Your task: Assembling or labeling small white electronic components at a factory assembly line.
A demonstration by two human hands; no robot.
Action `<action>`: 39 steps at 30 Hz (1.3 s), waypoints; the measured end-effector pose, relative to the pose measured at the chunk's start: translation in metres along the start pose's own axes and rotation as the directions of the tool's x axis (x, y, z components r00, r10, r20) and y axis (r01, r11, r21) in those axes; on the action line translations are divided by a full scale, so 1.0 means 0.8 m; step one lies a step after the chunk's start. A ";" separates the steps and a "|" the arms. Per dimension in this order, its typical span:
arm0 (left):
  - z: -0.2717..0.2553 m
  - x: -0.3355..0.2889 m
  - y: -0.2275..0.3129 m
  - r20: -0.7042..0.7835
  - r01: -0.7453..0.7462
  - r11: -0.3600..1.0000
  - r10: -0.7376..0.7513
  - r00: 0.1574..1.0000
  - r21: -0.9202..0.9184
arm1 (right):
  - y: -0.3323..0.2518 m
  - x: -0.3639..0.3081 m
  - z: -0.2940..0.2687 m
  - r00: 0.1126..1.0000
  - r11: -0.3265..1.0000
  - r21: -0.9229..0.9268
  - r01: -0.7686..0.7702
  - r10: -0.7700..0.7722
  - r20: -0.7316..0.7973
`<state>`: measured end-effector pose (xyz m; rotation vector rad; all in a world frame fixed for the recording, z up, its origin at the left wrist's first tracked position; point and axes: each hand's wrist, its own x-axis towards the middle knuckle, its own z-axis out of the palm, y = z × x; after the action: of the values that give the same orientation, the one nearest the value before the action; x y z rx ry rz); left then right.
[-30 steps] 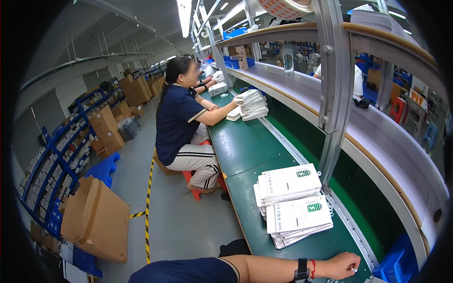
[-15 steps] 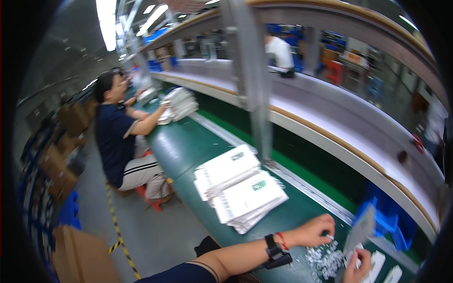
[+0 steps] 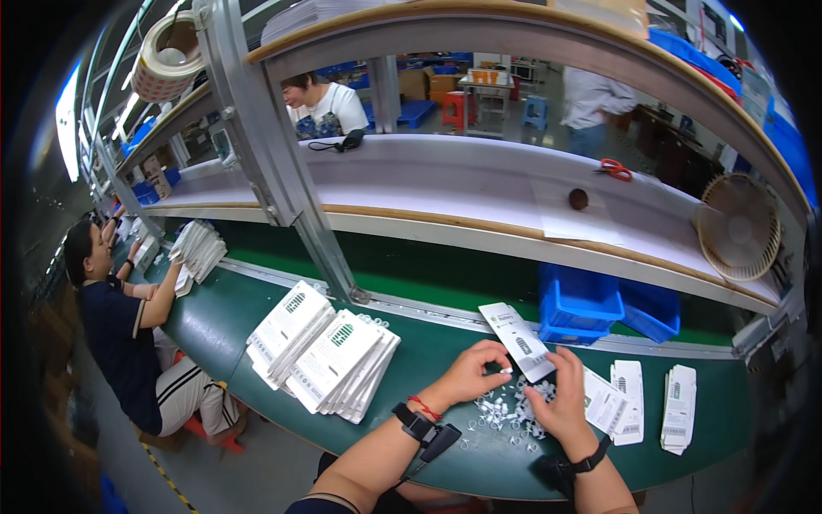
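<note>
My right hand (image 3: 561, 401) grips a white printed card (image 3: 516, 338) by its lower edge, holding it tilted up off the table. Close by on the left, my left hand (image 3: 471, 373) has thumb and forefinger pinched on a small clear plastic hook (image 3: 506, 371), a little apart from the card. Beneath both hands lies a loose pile of small clear plastic hooks (image 3: 498, 413). Two stacks of white cards, a rear one (image 3: 287, 330) and a front one (image 3: 341, 364), lie to the left, with clear pieces sticking out at the front stack's top edge.
More cards lie at right in a fanned group (image 3: 628, 403) and a narrow stack (image 3: 679, 409). Blue bins (image 3: 580, 300) stand behind, under a shelf (image 3: 445, 184) bearing red scissors (image 3: 615, 170) and a small fan (image 3: 738, 227). A co-worker (image 3: 111, 317) sits at left, handling other cards.
My view has swung to the right, so the stacks and the co-worker sit farther left. The hands now show mid-picture, with the card still in my right hand.
</note>
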<state>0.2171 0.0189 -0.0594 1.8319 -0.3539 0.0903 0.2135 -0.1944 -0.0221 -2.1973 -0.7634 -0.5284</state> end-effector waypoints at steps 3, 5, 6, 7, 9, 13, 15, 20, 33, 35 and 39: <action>0.005 0.000 0.000 0.011 -0.006 0.995 0.007 1.000 -0.099 | 0.017 -0.009 0.012 0.991 1.000 -0.010 -0.014 0.015 0.130; 0.010 0.001 -0.002 0.025 -0.015 0.986 0.019 0.999 -0.166 | 0.027 -0.009 0.022 0.985 0.999 0.041 -0.025 0.017 0.174; 0.015 0.000 -0.004 0.034 -0.018 0.974 0.026 0.999 -0.227 | 0.029 -0.011 0.023 0.986 0.999 0.042 -0.019 0.012 0.166; 0.018 -0.002 -0.005 0.038 -0.017 0.958 0.029 0.999 -0.286 | 0.028 -0.010 0.025 0.987 0.999 0.048 -0.012 0.004 0.159; 0.024 -0.005 -0.001 0.076 -0.006 0.951 0.030 0.997 -0.308 | 0.019 -0.007 0.022 0.996 0.998 0.066 -0.018 0.012 0.087; 0.034 -0.009 0.001 0.064 -0.039 0.958 0.059 0.996 -0.285 | 0.029 -0.005 0.015 0.999 0.999 0.043 -0.022 0.021 0.037; 0.026 -0.009 0.002 0.059 -0.025 0.985 0.036 0.998 -0.174 | 0.037 -0.001 0.006 0.998 0.997 0.062 -0.056 0.058 -0.037; 0.013 -0.001 0.011 -0.019 0.017 0.990 -0.020 1.000 -0.137 | 0.060 0.018 -0.056 0.975 0.969 0.105 -0.223 0.221 0.036; 0.008 -0.005 0.007 -0.011 0.205 0.962 -0.210 0.978 -0.181 | 0.026 0.016 -0.075 0.962 0.985 -0.025 -0.172 0.173 0.212; 0.008 -0.005 0.007 -0.013 0.215 0.960 -0.221 0.975 -0.177 | 0.014 0.017 -0.074 0.952 0.983 -0.021 -0.180 0.179 0.249; 0.009 -0.005 0.004 -0.001 0.229 0.953 -0.234 0.972 -0.200 | 0.006 0.016 -0.070 0.911 0.973 0.066 -0.220 0.181 0.371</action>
<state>0.2118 0.0121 -0.0594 1.6597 -0.1234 -0.0824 0.2187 -0.2347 0.0183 -2.2664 -0.7215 0.0280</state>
